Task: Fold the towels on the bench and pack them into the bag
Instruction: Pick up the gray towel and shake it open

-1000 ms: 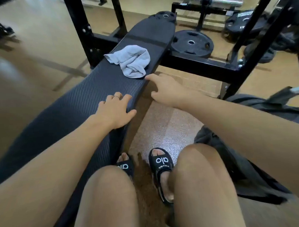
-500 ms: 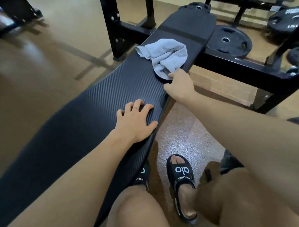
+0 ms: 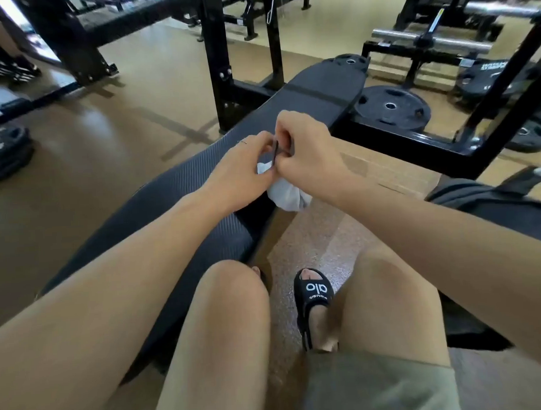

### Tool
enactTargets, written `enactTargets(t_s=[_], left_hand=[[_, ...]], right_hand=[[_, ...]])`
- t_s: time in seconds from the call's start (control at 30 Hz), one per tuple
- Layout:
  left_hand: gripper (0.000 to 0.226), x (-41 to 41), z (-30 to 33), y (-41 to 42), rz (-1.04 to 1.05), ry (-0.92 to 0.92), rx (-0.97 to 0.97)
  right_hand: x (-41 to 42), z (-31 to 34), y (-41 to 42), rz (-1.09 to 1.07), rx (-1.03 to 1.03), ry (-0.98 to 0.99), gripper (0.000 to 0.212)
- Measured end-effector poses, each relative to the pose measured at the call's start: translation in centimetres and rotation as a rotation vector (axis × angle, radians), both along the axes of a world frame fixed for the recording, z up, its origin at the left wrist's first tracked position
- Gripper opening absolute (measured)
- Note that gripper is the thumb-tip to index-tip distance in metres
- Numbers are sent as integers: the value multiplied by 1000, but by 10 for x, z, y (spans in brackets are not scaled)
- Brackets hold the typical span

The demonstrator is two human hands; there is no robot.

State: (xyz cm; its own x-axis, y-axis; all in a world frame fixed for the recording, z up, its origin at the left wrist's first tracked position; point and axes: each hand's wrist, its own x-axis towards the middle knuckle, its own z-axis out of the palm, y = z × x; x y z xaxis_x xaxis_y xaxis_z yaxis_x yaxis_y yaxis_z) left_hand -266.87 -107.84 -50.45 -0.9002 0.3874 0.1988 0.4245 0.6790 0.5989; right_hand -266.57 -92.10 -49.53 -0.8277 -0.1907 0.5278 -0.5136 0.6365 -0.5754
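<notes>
Gym flooring and black rack frames surround the black padded bench [image 3: 176, 202], which runs from lower left toward a weight plate [image 3: 392, 106] on the floor. Your left hand [image 3: 240, 172] and right hand [image 3: 307, 153] meet above the bench's right edge, both with fingers curled. Together they pinch the upper edge of the pale towel [image 3: 287, 191]; the rest of the cloth hangs bunched below your hands, at the bench edge. How much of the towel rests on the pad cannot be told. A dark bag [image 3: 492, 207] lies on the floor under your right forearm, well apart from the towel.
</notes>
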Motion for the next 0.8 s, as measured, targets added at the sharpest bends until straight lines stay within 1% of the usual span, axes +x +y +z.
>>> enactTargets(t_s=[0.03,0.17,0.3,0.47,0.6,0.7,0.8], left_hand=[[21,11,7,2,-3,16,5],[17,46,24,6,72,60,10],[5,68,42,4,120,214,-126],[15,82,65,0,180,304,-263],[23,88,79,-10,212,404,-369],[25,91,83,-18,176,457,-378],[21,95,82,-28,140,460,-362]], right_hand=[[11,7,3,29,-17,-11,21],[45,24,15,83,-24,-44,17],[68,32,21,105,20,-26,23],[77,38,26,0,75,-19,30],[74,39,21,-74,110,20,30],[72,40,16,-74,38,-7,27],[69,43,3,-33,-96,-90,22]])
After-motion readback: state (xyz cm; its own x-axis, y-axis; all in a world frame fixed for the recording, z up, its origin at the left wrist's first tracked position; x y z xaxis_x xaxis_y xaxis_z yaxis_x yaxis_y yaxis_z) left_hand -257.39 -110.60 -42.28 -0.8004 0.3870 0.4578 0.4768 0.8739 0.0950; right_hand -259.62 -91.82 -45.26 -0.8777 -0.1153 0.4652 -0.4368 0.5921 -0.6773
